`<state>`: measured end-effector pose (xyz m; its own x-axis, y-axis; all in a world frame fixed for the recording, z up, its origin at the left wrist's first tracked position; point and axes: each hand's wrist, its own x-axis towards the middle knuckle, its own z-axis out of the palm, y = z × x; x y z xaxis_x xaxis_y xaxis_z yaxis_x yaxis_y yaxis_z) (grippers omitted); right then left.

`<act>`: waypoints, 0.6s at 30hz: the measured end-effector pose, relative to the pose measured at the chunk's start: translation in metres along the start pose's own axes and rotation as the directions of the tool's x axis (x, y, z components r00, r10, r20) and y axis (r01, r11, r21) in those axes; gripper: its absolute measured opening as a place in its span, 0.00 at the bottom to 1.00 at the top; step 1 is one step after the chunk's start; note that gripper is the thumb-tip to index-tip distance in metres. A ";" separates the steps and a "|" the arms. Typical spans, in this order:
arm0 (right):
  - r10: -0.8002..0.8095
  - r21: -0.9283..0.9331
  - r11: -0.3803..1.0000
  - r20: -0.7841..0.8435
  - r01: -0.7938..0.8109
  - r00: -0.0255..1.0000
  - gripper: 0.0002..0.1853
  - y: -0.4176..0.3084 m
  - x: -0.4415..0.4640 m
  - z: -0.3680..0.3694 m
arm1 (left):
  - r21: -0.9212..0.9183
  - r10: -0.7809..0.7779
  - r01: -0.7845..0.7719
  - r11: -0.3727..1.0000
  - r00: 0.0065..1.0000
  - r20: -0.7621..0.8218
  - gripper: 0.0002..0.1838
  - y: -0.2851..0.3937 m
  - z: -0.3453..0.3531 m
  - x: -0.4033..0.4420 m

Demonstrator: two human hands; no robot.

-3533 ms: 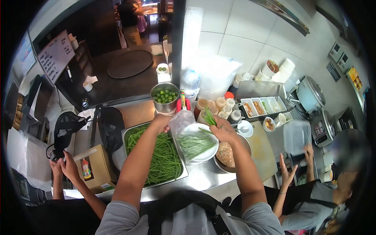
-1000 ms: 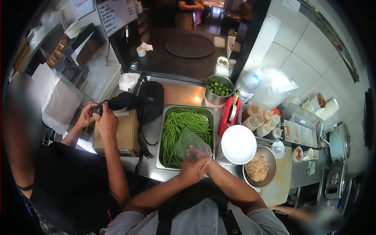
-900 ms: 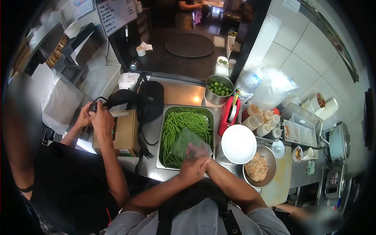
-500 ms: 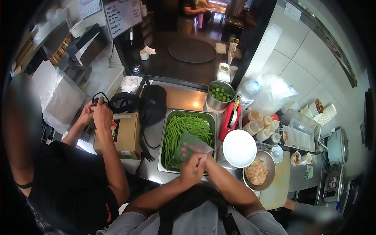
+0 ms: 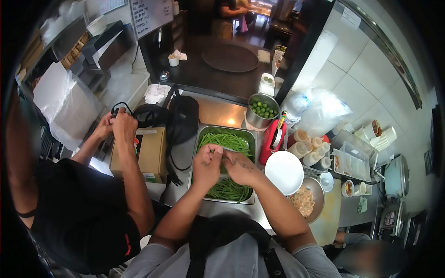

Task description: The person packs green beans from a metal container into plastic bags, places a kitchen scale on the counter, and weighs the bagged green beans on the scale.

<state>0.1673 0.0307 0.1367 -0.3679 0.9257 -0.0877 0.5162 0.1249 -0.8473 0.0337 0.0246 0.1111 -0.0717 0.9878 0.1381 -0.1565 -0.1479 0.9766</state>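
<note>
Both my hands are raised over a steel tray point(image 5: 254, 197) of long green beans point(image 5: 228, 191). The fingers of my left hand point(image 5: 207, 166) are closed in a pinch. Close beside it, my right hand point(image 5: 240, 168) is closed too. Between them a clear plastic bag point(image 5: 223, 174) is pinched, only faintly visible against the beans. Its edge at the fingertips is mostly hidden by my hands.
A co-worker's hands point(image 5: 121, 121) handle a black cord above a cardboard box point(image 5: 150, 155) at left. A black bag point(image 5: 183, 118) lies beyond. To the right stand a pot of green limes point(image 5: 263, 109), a red tape dispenser point(image 5: 272, 141), white bowls point(image 5: 283, 173) and a bowl of minced mixture point(image 5: 303, 201).
My hands have moved forward over the middle of the tray and slightly apart, with the plastic bag between them. The co-worker's hands have barely moved.
</note>
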 end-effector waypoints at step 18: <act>-0.249 -0.060 0.961 0.237 0.270 0.939 0.12 0.048 0.037 0.059 | 0.133 -0.089 0.060 0.989 0.970 0.226 0.03 0.008 -0.022 0.002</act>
<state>0.1331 0.0498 0.0623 -0.6573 0.7536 0.0042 0.4435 0.3913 -0.8064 0.0106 0.0247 0.1157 0.1666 0.9824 0.0843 -0.0282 -0.0807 0.9963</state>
